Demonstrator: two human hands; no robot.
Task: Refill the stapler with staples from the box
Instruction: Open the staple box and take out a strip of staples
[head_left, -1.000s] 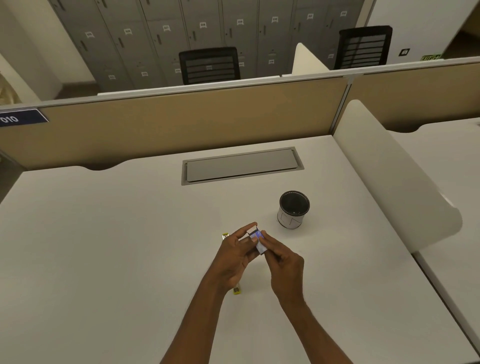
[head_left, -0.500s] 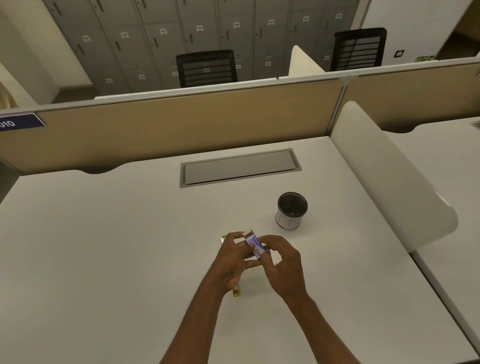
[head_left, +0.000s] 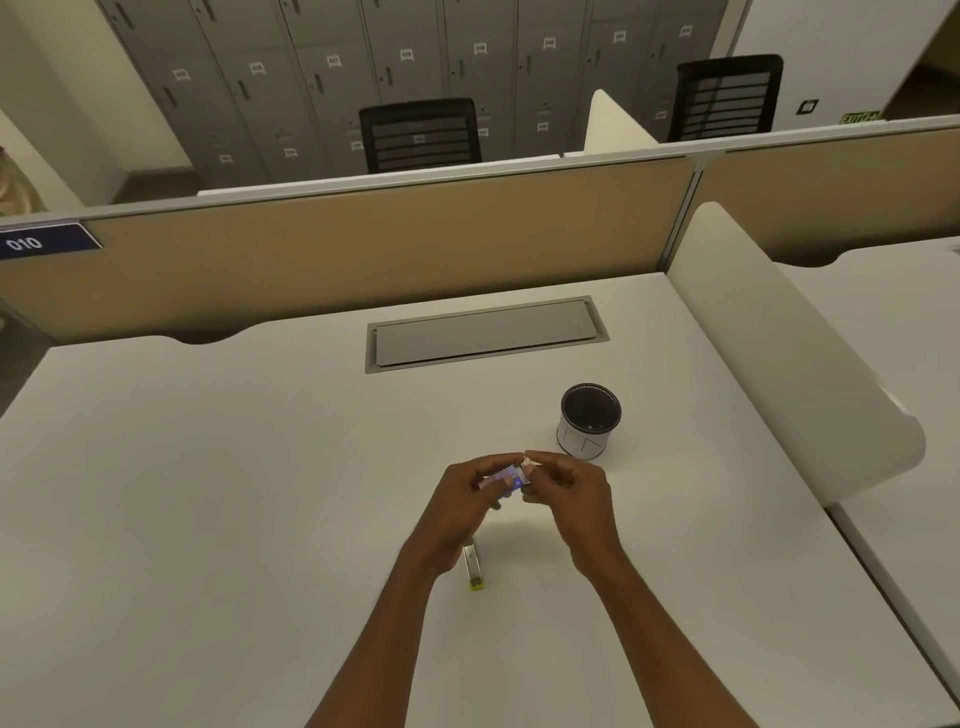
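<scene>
A small white and blue staple box (head_left: 505, 477) hangs above the desk between my two hands. My left hand (head_left: 465, 506) grips its left part from behind. My right hand (head_left: 569, 491) pinches the box's right end with thumb and forefinger. The stapler (head_left: 472, 569), silver with a yellow end, lies on the white desk (head_left: 208, 493) under my left wrist, and the hand hides most of it. I cannot tell whether the box is open.
A white cup with a dark inside (head_left: 589, 421) stands just right of my hands. A grey cable hatch (head_left: 485, 332) sits in the desk further back. A tan partition (head_left: 363, 260) runs along the far edge and a white curved divider (head_left: 789, 358) bounds the right side.
The box has turned from upright to lying roughly level between my hands. My right fingers have shifted to its right end. Both hands stay in about the same place.
</scene>
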